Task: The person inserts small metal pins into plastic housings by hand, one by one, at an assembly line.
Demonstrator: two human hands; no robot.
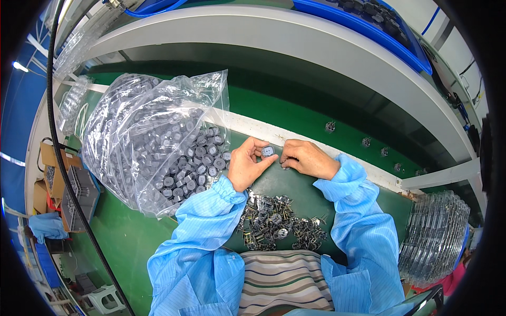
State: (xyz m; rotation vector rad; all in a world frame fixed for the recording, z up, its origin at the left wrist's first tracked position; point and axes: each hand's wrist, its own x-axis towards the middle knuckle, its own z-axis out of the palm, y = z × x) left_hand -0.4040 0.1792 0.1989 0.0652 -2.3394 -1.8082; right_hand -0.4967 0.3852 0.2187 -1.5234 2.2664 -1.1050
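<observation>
Both arms are covered by loose, light blue sleeves of a thin fabric marked with a fine grid of stripes. Each sleeve is gathered at the wrist by an elastic cuff, and the cloth is creased and puffed along the forearms. The left hand (246,164) and the right hand (308,158) are left bare, without gloves. A striped garment in grey, cream and dark bands is worn beneath.
</observation>
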